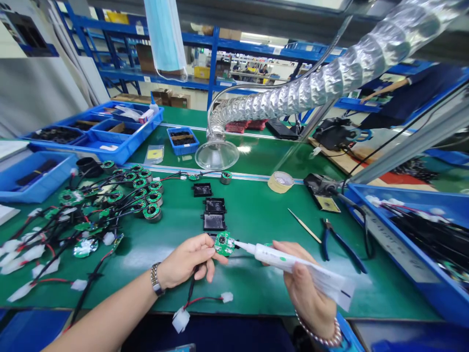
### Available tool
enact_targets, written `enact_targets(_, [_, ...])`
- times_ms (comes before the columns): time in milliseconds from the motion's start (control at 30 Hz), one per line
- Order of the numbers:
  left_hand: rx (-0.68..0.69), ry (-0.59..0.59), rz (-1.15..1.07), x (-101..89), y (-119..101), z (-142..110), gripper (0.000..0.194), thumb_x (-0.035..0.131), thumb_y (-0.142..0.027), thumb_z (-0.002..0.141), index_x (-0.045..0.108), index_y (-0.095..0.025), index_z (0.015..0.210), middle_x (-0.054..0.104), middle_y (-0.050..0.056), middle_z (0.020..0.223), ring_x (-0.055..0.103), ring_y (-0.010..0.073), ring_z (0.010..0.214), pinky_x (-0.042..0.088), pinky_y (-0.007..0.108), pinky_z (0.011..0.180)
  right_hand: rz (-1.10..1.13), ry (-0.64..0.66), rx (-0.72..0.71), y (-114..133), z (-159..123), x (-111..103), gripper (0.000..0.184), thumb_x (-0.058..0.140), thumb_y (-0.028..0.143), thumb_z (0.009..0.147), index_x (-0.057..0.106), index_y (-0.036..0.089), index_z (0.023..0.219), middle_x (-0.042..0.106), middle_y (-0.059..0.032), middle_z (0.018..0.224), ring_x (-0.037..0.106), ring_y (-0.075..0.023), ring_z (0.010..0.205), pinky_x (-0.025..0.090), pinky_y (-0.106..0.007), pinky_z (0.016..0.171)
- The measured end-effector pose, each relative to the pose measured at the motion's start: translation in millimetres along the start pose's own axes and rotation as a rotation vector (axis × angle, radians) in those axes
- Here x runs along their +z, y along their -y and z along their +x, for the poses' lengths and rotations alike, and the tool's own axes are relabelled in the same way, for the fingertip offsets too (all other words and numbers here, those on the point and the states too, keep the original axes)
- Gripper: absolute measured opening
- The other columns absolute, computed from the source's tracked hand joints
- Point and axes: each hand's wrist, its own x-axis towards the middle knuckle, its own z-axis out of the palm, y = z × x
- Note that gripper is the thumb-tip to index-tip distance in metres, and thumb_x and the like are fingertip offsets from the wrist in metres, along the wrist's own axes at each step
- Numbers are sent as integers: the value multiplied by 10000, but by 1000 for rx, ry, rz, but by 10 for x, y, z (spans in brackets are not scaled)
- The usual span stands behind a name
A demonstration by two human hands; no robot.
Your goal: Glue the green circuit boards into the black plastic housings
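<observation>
Between the thumb and fingers of my left hand [190, 259] is a small green circuit board [223, 244], held just over the mat. A black cable hangs from under that hand to a red wire with white connectors [227, 297]. My right hand [308, 283] is wrapped round a white glue tube [278, 257]. The tube lies tilted, its narrow nozzle [244, 246] pointing left and meeting the board's right edge; whether glue is coming out I cannot tell. Just beyond the board, black plastic housings [214, 221] stand in a row.
Wired boards and round parts [139, 195] pile up at left. Pliers [342, 244], a thin pointed stick [304, 226] and a tape roll [281, 182] lie at right. A blue bin [403, 244] borders the right side. A foil duct's hood [217, 155] hangs above the mat.
</observation>
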Motion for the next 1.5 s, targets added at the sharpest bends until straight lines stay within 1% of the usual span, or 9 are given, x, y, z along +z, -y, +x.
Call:
enact_targets(67, [1, 29, 18, -11, 3, -7, 308, 603, -394, 773, 404, -161, 789, 673, 130, 862, 556, 86, 430, 241, 147, 318, -39, 9, -83, 36, -16, -36, 300, 384, 335, 895, 639, 240, 1020, 656, -82, 935, 610, -210, 822, 514, -362, 678])
enact_targets(167, [25, 28, 83, -17, 2, -17, 285, 568, -396, 800, 419, -153, 791, 677, 131, 854, 481, 46, 376, 265, 153, 337, -37, 20, -137, 85, 5, -49, 274, 408, 277, 888, 632, 265, 1045, 665, -63, 929, 608, -205, 825, 510, -368, 697])
enact_targets(267, [66, -22, 152, -6, -10, -23, 282, 553, -403, 806, 443, -145, 781, 682, 120, 822, 435, 32, 359, 286, 159, 347, -54, 21, -174, 105, 22, -40, 278, 409, 264, 889, 621, 271, 1069, 664, -58, 942, 610, -199, 827, 513, -360, 696])
enact_targets(467, [111, -117, 208, 28, -52, -37, 283, 595, -393, 761, 535, -116, 770, 652, 48, 647, 447, 46, 392, 332, 162, 384, -182, 68, -281, 164, 69, -69, 275, 401, 234, 893, 638, 199, 1028, 670, -78, 904, 626, -187, 780, 523, -319, 660])
enact_targets(567, [116, -134, 250, 22, -63, -45, 259, 612, -360, 744, 585, -103, 745, 613, 20, 582, 444, 50, 417, 364, 169, 419, -207, 62, -289, 190, 79, -71, 283, 381, 237, 903, 635, 202, 1024, 670, -70, 900, 626, -175, 784, 521, -296, 664])
enact_targets(833, [105, -157, 331, 6, -61, -59, 205, 621, -308, 719, 628, -103, 725, 606, 15, 571, 458, 58, 439, 368, 171, 433, -263, 54, -313, 157, 48, -78, 276, 374, 213, 905, 609, 204, 1050, 665, -66, 917, 619, -162, 821, 518, -278, 698])
enact_targets(1067, [91, -167, 299, 18, -68, -56, 178, 626, -285, 704, 636, -108, 699, 646, 36, 622, 478, 59, 456, 387, 163, 435, -389, 89, -360, 212, 10, -144, 280, 372, 257, 910, 614, 182, 1030, 677, -74, 872, 634, -175, 814, 527, -282, 686])
enact_targets(1267, [83, -162, 283, 24, -65, -56, 179, 632, -286, 700, 641, -108, 690, 658, 48, 643, 489, 63, 463, 397, 162, 433, -402, 155, -377, 288, 58, -115, 290, 364, 241, 910, 623, 164, 1016, 675, -91, 879, 647, -170, 776, 541, -269, 643])
enact_targets(1500, [87, -154, 318, 13, -64, -58, 168, 612, -271, 722, 650, -108, 702, 650, 48, 629, 503, 73, 478, 405, 166, 437, -418, 189, -398, 348, 45, -154, 314, 356, 270, 912, 639, 176, 1012, 686, -78, 853, 653, -165, 760, 547, -264, 670])
